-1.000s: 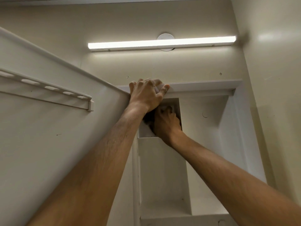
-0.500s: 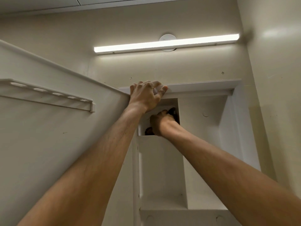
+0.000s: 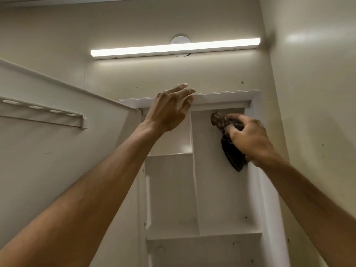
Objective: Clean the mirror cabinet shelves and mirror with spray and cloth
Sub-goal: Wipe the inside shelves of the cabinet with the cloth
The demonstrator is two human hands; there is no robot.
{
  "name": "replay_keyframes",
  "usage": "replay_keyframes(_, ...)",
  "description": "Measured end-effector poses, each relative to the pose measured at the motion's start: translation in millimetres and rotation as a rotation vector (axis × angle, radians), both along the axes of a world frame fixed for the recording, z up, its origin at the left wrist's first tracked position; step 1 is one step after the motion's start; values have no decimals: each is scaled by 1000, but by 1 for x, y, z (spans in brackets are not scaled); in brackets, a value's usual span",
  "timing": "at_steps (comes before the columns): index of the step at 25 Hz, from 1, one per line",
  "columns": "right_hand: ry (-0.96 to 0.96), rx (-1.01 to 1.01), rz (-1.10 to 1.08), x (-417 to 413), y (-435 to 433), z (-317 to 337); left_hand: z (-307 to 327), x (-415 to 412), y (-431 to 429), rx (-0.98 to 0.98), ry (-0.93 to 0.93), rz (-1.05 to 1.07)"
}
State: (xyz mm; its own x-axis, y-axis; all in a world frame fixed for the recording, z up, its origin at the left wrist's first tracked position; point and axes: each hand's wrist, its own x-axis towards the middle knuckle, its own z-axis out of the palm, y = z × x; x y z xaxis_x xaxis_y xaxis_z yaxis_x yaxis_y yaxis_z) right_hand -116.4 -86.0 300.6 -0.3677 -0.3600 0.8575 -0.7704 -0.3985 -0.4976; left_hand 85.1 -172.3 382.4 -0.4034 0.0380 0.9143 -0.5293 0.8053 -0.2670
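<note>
cloth [image 3: 233, 157] bunched in my right hand [image 3: 248, 139] sits at the upper right corner of the cabinet [image 3: 221, 97], left hand [image 3: 167, 112] loose-fingered by its top edge; i should press flat into that corner.

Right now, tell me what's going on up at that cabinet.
A person reaches up into an open white cabinet. The right hand grips a dark patterned cloth inside the upper right compartment. The left hand is open, up near the cabinet's top edge; contact is unclear. The door stands swung out to the left.
</note>
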Motion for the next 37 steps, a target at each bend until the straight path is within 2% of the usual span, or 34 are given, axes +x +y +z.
replay_keyframes(3, 66, -61, -158, 5, -30, 2, 0, -11, -11, -59, -90, -67)
replay_keyframes(9, -27, -72, -281, 21, -84, -6, -15, -21, -32, -154, 62, -114)
replay_keyframes(10, 20, -89, -254, 28, -93, -7, -17, -25, -34, -170, 96, -130)
replay_keyframes(13, 351, -146, -179, 38, -103, -24, -21, -32, -40, -206, 160, -176)
replay_keyframes(15, 508, -137, -275, 16, -95, -28, -22, -34, -42, -202, 182, -182)
replay_keyframes(16, 452, -98, -344, 4, -92, -26, -22, -34, -41, -200, 184, -183)
replay_keyframes(18, 104, -58, -431, -7, -91, -12, -22, -34, -40, -197, 188, -188)
replay_keyframes(19, 17, -39, -465, 3, -92, -9, -23, -35, -39, -195, 188, -194)
replay_keyframes(20, 16, -39, -435, 17, -96, -11, -24, -36, -39, -195, 188, -196)
replay_keyframes(22, 236, -77, -257, 44, -105, -35, -26, -36, -39, -216, 189, -167)
replay_keyframes(24, 491, -83, -242, 35, -110, -72, -27, -36, -40, -249, 192, -133)
replay_keyframes(25, 548, -74, -285, 18, -109, -83, -28, -36, -40, -260, 198, -124)
replay_keyframes(26, 549, -104, -358, 1, -107, -89, -28, -37, -40, -265, 204, -119)
replay_keyframes(27, 440, -125, -401, -10, -104, -90, -28, -39, -40, -262, 214, -120)
replay_keyframes(29, 102, -164, -303, -5, -104, -85, -29, -42, -39, -251, 246, -138)
replay_keyframes(30, 46, -190, -252, 9, -106, -85, -30, -43, -39, -250, 259, -148)
replay_keyframes(31, 128, -181, -218, 22, -110, -90, -30, -45, -39, -253, 268, -153)
replay_keyframes(33, 554, -87, -150, 31, -113, -108, -31, -45, -39, -270, 268, -141)
replay_keyframes(34, 683, -15, -108, 20, -110, -113, -32, -45, -40, -274, 260, -129)
replay_keyframes(35, 708, 49, -98, 7, -103, -112, -32, -44, -40, -277, 252, -113)
replay_keyframes(36, 610, -1, -116, -1, -93, -107, -32, -44, -40, -274, 252, -103)
replay_keyframes(37, 502, -85, -316, -7, -89, -100, -32, -46, -39, -263, 257, -103)
